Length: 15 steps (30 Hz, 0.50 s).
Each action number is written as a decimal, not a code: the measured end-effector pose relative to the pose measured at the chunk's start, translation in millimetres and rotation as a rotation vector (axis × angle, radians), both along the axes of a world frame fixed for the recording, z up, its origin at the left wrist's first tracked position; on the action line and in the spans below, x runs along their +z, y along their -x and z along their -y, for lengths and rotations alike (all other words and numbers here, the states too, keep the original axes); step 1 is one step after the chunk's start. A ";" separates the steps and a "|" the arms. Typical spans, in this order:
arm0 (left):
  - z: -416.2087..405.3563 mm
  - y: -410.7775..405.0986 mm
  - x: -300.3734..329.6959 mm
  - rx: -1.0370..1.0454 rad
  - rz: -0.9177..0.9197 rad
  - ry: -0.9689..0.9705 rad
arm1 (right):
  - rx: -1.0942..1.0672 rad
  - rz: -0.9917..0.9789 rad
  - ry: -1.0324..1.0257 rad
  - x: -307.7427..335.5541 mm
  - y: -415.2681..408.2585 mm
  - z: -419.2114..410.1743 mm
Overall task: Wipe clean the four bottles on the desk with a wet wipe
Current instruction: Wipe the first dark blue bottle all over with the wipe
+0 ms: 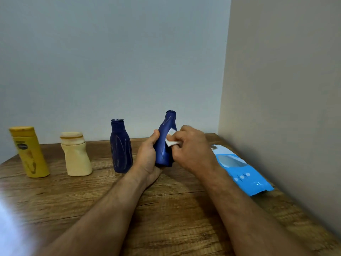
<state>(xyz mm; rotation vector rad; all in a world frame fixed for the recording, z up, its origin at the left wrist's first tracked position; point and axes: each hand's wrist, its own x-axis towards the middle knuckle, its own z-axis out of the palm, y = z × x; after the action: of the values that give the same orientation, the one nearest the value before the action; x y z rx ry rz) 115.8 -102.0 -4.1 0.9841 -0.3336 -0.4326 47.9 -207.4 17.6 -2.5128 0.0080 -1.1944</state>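
My left hand [147, 157] grips a dark blue bottle [165, 143] by its lower body, holding it slightly tilted just above the wooden desk [166, 209]. My right hand [191, 146] presses a folded white wet wipe [171, 138] against the bottle's right side. A second dark blue bottle [120, 146] with scribble marks stands to the left. Further left stand a dented cream bottle [76, 154] and a yellow bottle [29, 152].
A light blue wet wipe pack [239, 169] lies flat on the desk at the right, close to the beige side wall [286, 108]. A pale wall runs behind the bottles. Glare covers the desk's near left corner.
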 end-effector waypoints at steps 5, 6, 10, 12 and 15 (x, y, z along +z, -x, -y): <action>3.6 6.0 3.2 0.088 -0.045 -0.021 | 0.245 -0.279 0.019 5.9 23.2 -2.1; 3.8 6.1 3.6 0.096 -0.056 -0.017 | 0.254 -0.288 0.023 6.2 24.2 -3.0; 1.8 10.9 4.6 0.071 -0.076 0.035 | 0.110 -0.125 0.049 5.3 17.7 -5.8; 1.7 17.1 4.5 0.029 -0.064 0.022 | 0.008 -0.016 -0.018 7.9 13.8 -6.2; 3.6 25.0 3.8 -0.015 -0.058 0.017 | -0.056 0.120 -0.119 10.7 12.7 -7.1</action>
<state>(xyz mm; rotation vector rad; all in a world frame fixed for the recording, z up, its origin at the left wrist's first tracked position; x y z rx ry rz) 90.8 -105.5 -0.3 0.9512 -0.2919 -0.4702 35.2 -200.3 28.3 -2.3495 0.1161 -1.3248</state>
